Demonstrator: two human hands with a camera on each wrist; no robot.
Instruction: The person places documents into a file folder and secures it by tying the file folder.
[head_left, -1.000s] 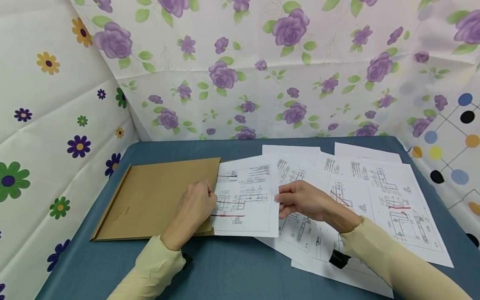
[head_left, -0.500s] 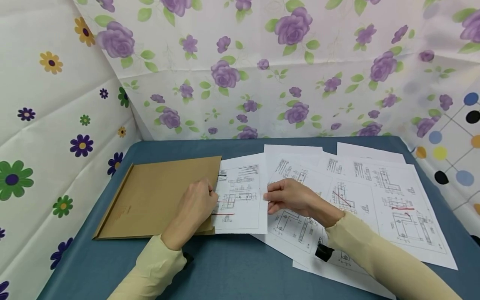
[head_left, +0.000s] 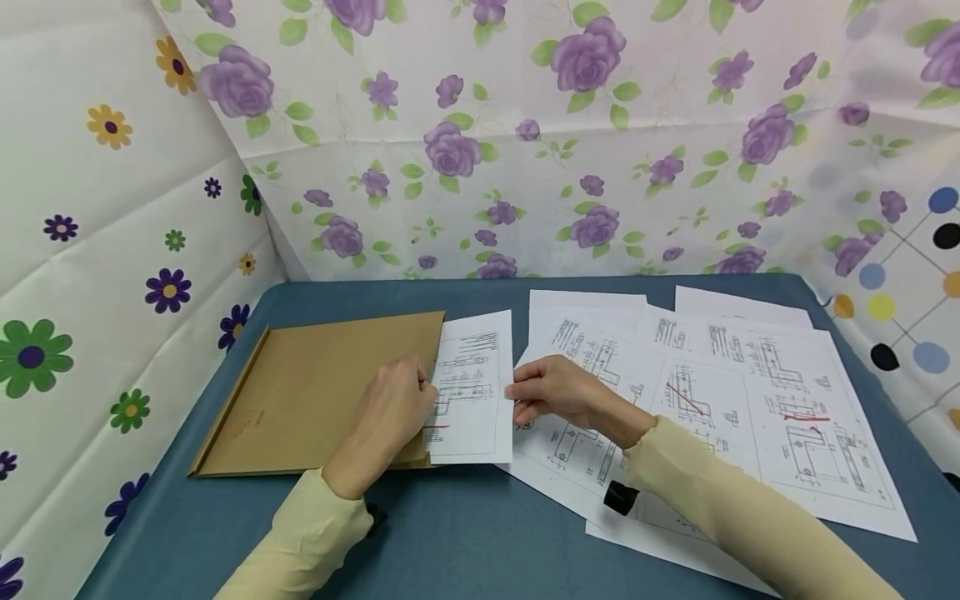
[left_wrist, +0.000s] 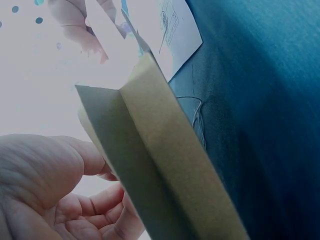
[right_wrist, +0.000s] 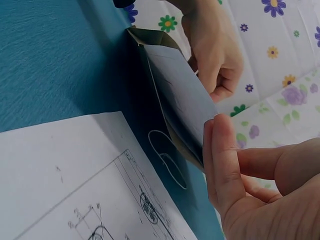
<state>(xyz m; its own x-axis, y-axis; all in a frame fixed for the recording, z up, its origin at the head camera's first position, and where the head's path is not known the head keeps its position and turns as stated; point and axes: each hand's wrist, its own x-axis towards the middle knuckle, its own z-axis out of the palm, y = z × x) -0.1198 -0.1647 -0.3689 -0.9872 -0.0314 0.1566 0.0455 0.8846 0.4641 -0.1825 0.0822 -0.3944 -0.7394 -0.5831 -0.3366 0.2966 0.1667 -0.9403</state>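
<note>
A brown kraft paper file envelope [head_left: 315, 383] lies on the left of the table with its open side facing right. My left hand [head_left: 393, 408] pinches the upper layer at that mouth, and the left wrist view shows the envelope's folded side [left_wrist: 165, 145] spread apart. A white drawing sheet [head_left: 476, 358] with red marks sits partly inside, its left portion hidden. Its right edge is pinched between the thumb and fingers of my right hand [head_left: 558, 392]. Seen from the right wrist, the sheet [right_wrist: 185, 90] slants into the mouth.
Several overlapping printed drawings [head_left: 720, 417] spread across the right of the blue-covered table [head_left: 465, 533]. A thin string loop [right_wrist: 167, 160] hangs by the envelope's mouth. Flowered cloth [head_left: 450, 192] stands behind the table and at the left side.
My right hand has moved left with the sheet, so more of it is inside the envelope. The left hand keeps its hold on the mouth and has hardly moved.
</note>
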